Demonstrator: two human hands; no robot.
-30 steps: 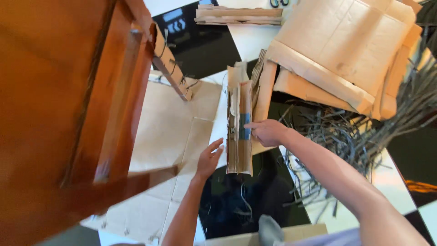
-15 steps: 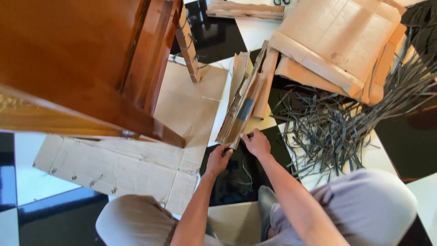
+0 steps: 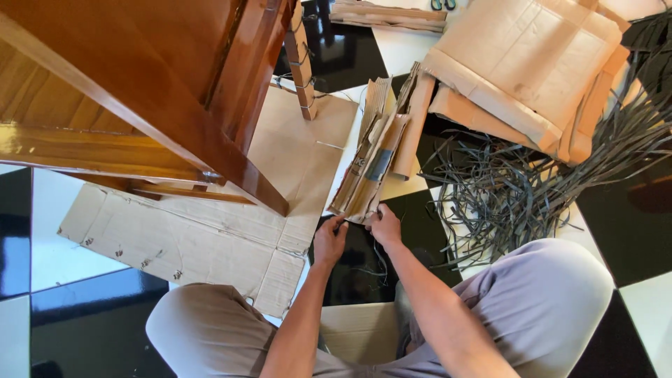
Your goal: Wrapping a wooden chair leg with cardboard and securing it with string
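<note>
A long folded bundle of cardboard strips (image 3: 371, 168) with a dark tape patch lies slanted on the black and white tiled floor. My left hand (image 3: 329, 241) and my right hand (image 3: 384, 227) both grip its near end, fingers pinched on the lower edge. My knees in grey trousers frame the bottom of the view.
A polished wooden furniture piece (image 3: 140, 84) fills the upper left. A flattened cardboard sheet (image 3: 210, 238) lies under it. Stacked cardboard pieces (image 3: 525, 70) sit at upper right beside a heap of dark plastic straps (image 3: 518, 189). Scissors (image 3: 442, 4) lie at the top edge.
The view has tilted back and my knees have come into sight. Both hands moved from the bundle's sides to its near end and closed on it; the bundle now lies slanted.
</note>
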